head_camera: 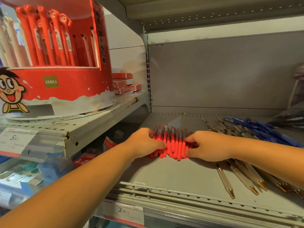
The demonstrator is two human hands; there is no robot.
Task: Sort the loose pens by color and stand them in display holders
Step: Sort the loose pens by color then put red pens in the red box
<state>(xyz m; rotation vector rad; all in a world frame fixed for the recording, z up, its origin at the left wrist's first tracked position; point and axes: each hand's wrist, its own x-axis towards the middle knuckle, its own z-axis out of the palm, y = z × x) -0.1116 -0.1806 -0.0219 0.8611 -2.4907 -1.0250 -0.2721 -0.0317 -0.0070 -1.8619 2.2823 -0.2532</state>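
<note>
I see my left hand (146, 142) and right hand (208, 146) squeezing the bunch of red plastic pens (174, 143) between them, fingers (192, 139) curled.

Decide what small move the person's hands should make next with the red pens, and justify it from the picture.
Probably squeeze the red pens into one tight bundle and lift them: the left hand and right hand grip them from both sides, yet they lie flat on the shelf.
</note>
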